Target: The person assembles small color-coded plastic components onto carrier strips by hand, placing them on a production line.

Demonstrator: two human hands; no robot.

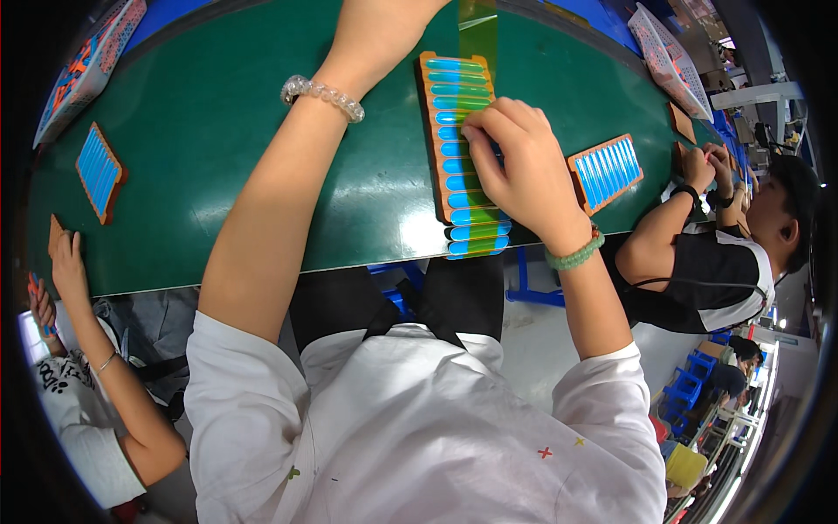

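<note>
In front of me lies a brown slotted tray [443, 208] filled with a row of blue rounded strips [454, 165]. A clear yellow tape [477, 35] runs lengthwise over the strips and on past the tray's far end. At the near end, a few taped strips reach beyond the tray, over the table's edge. My right hand [524, 157] is on the tray's right side, fingers curled and thumb against the index finger at the tape; anything pinched there is hidden. My left hand [384, 35] reaches to the top edge beyond the tray's far left corner, its fingers out of the picture.
On the green table [175, 201] are a similar filled tray [607, 173] at right and another [100, 173] at left. Baskets [92, 65] [670, 61] stand at both far corners. A person works at right [698, 244], another at left [105, 393].
</note>
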